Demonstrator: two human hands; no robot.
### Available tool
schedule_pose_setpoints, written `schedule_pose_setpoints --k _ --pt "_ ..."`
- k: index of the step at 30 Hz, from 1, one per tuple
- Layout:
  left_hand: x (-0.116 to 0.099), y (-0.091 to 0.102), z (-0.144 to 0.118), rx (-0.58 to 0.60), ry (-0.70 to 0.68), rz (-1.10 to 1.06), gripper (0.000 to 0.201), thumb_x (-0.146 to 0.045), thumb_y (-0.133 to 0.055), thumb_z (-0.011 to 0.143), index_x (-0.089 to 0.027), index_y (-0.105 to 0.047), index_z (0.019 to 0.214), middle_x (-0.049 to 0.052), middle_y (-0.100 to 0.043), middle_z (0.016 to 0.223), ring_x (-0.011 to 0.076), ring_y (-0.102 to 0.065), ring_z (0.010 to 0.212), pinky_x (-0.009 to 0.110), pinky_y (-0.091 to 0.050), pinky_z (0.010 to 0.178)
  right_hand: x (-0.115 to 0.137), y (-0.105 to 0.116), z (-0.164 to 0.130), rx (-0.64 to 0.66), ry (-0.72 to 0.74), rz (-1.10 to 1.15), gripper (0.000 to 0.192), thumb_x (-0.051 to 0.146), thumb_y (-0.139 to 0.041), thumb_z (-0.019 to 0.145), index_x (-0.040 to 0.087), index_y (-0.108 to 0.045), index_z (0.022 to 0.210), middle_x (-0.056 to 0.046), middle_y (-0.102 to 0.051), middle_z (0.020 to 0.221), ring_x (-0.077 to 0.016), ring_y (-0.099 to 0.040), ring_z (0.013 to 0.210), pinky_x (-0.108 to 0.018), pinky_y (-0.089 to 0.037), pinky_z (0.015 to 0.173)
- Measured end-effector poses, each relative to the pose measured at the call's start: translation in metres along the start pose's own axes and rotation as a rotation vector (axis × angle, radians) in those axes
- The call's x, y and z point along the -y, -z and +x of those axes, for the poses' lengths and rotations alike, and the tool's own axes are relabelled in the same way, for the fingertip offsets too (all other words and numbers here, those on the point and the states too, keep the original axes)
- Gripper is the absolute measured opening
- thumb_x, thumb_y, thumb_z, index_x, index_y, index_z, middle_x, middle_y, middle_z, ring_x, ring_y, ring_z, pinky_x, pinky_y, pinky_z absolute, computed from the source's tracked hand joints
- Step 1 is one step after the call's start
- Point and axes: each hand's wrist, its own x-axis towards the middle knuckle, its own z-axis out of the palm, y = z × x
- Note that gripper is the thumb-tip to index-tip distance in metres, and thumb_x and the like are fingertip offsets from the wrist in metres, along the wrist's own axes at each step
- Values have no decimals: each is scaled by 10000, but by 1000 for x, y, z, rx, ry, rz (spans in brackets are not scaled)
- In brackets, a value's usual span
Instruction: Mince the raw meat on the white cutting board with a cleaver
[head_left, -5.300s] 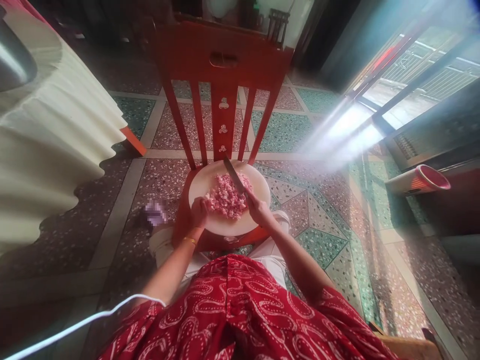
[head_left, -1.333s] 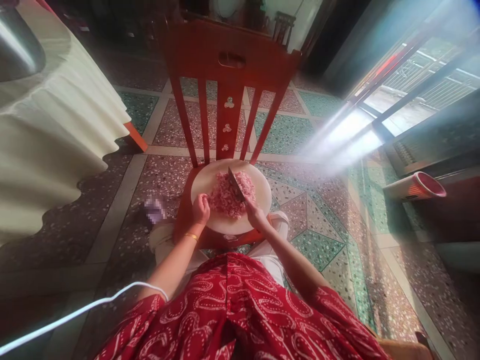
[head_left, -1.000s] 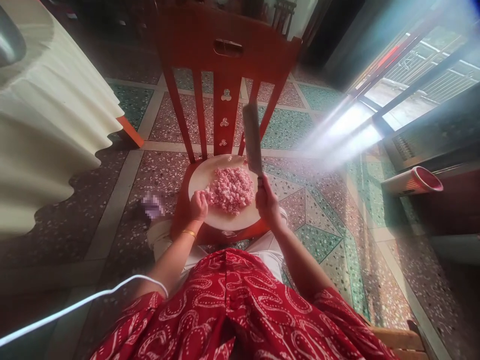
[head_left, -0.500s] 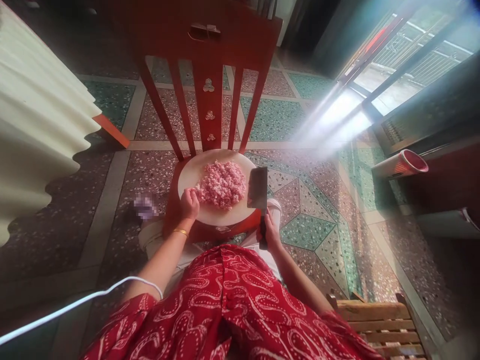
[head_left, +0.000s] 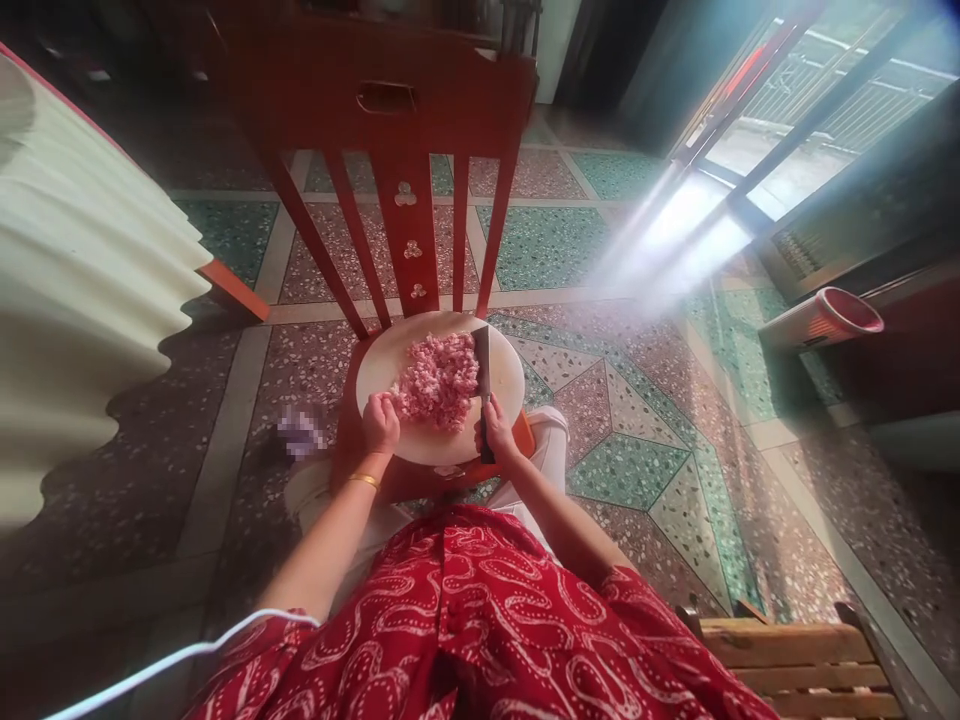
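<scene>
From the head camera I look down at a round, pale cutting board (head_left: 390,362) lying on the seat of a red wooden chair (head_left: 390,100), whose slatted back rises just beyond it. A heap of pink minced meat (head_left: 436,378) sits in the middle of the board.

My right hand (head_left: 495,432) is at the board's near right edge, its fingers wrapped tight around the dark handle of a broad steel cleaver (head_left: 482,368). The blade points away from me and lies along the right flank of the meat heap; I think its edge is down on the board, but the view is too small to be sure it touches.

My left hand (head_left: 381,425) rests on the near left part of the board, just beside the meat. Its fingers are curled in loosely and hold nothing that I can make out; the knuckles seem to meet the edge of the heap. A thin gold bangle (head_left: 364,480) circles that wrist.

Below the hands, red patterned cloth (head_left: 465,620) covers my lap. The floor (head_left: 637,470) is speckled terrazzo in green and pink panels. To the left hangs a cream pleated cloth (head_left: 82,300); a wooden slatted seat (head_left: 795,655) shows at lower right, and a red-rimmed cylinder (head_left: 825,318) lies at the far right.
</scene>
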Motion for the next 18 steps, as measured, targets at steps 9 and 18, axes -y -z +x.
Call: schedule_pose_setpoints --k 9,18 --pt "0 2 0 -14 23 -51 169 -214 -391 820 -185 -539 896 122 -651 880 239 -631 865 395 -508 812 21 9 -14 198 499 -1325 441 344 -421 966 314 -446 1405 -69 -733 1003 -212 -707 793 -269 -513 680" --pt "-2 3 -1 -23 16 -63 199 -284 -371 865 -188 -541 905 119 -643 870 229 -624 826 372 -504 779 104 32 -36 100 890 -1081 432 349 -403 969 211 -486 1370 -81 -715 1098 -199 -697 931 -268 -540 773"
